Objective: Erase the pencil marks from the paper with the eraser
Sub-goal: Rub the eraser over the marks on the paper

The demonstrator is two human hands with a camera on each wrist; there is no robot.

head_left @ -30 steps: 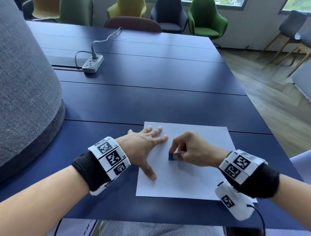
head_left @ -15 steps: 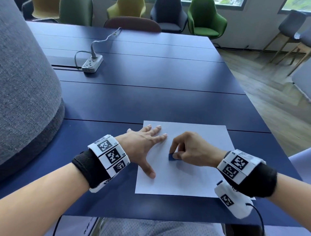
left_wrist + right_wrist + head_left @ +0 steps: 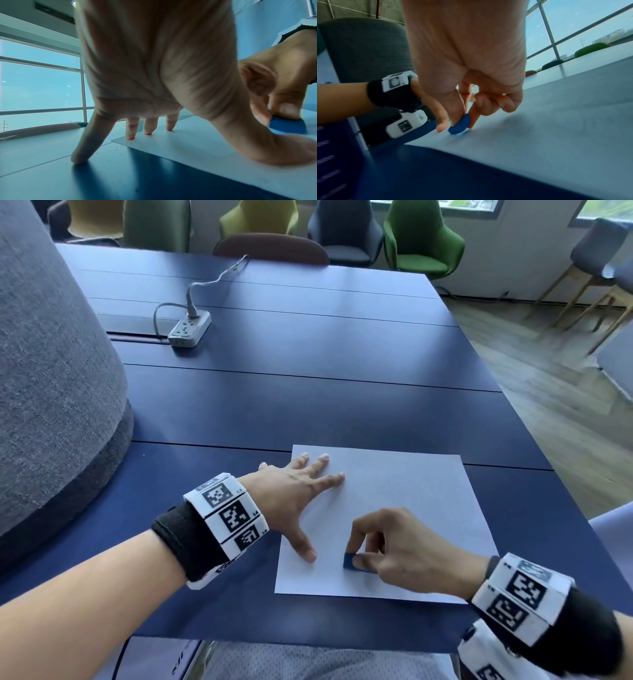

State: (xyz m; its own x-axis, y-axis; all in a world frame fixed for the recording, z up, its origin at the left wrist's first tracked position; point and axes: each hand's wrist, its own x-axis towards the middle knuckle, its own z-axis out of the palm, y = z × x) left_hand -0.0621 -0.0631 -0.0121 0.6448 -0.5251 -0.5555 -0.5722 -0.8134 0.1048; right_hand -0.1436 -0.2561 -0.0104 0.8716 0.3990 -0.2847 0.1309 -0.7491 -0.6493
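A white sheet of paper (image 3: 404,508) lies on the dark blue table (image 3: 308,405) near its front edge. My left hand (image 3: 301,494) is spread flat, fingertips and thumb pressing the paper's left side; the little finger rests on the table. My right hand (image 3: 387,546) pinches a small blue eraser (image 3: 351,562) between thumb and forefinger, its lower edge touching the paper near the lower left. The same eraser (image 3: 459,125) shows in the right wrist view, and faint grey smudged marks (image 3: 522,125) lie on the paper beside it. In the left wrist view the eraser (image 3: 288,125) sits just behind my left thumb.
A white power strip (image 3: 190,330) with its cable lies at the back left of the table. A large grey fabric-covered object (image 3: 51,378) stands at the left. Several chairs (image 3: 421,244) line the far side. The table's right edge drops to wooden floor.
My right hand has slid the eraser toward me and slightly left, down the paper toward my left thumb. The left hand stays planted on the sheet.
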